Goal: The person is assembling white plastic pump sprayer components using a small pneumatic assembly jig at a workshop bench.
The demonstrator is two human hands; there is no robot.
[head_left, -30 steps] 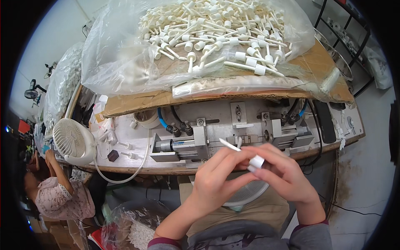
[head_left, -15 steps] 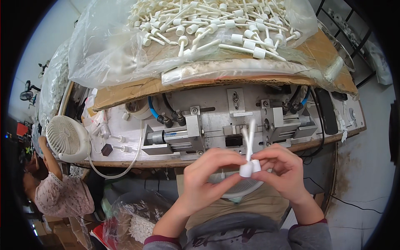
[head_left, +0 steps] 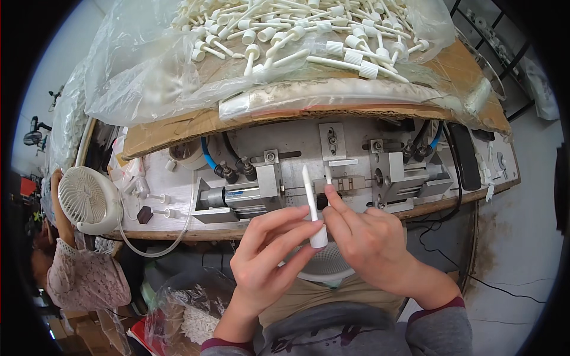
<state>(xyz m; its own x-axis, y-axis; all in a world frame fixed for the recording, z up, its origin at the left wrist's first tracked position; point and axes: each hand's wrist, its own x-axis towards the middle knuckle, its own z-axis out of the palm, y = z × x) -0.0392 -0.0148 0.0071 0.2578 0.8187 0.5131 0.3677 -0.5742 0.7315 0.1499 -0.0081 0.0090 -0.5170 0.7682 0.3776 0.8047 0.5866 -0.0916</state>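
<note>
Two bare hands meet low in the head view, in front of a metal clamping machine [head_left: 332,178] on a pale workbench [head_left: 178,207]. Between them stands a white plastic applicator stick [head_left: 313,207], upright, with a pointed tip above and a cap-like base below. The left hand [head_left: 267,261] has its fingers curled and pinches the base of the stick. The right hand [head_left: 368,243] is closed loosely, its fingertips [head_left: 329,199] on the stick's side and on a second, thinner white piece just beside it.

Behind the machine, a clear plastic bag [head_left: 148,77] lies open on a sheet of cardboard [head_left: 172,127] and holds a big heap of white capped sticks [head_left: 309,29]. Another clear bag [head_left: 184,308], at lower left beside the person's knee, holds more white parts.

On the bench's left end sits a small white fan [head_left: 83,199]. Further left, another person's patterned sleeve [head_left: 83,285] shows. At right the concrete floor [head_left: 516,249] is stained.
</note>
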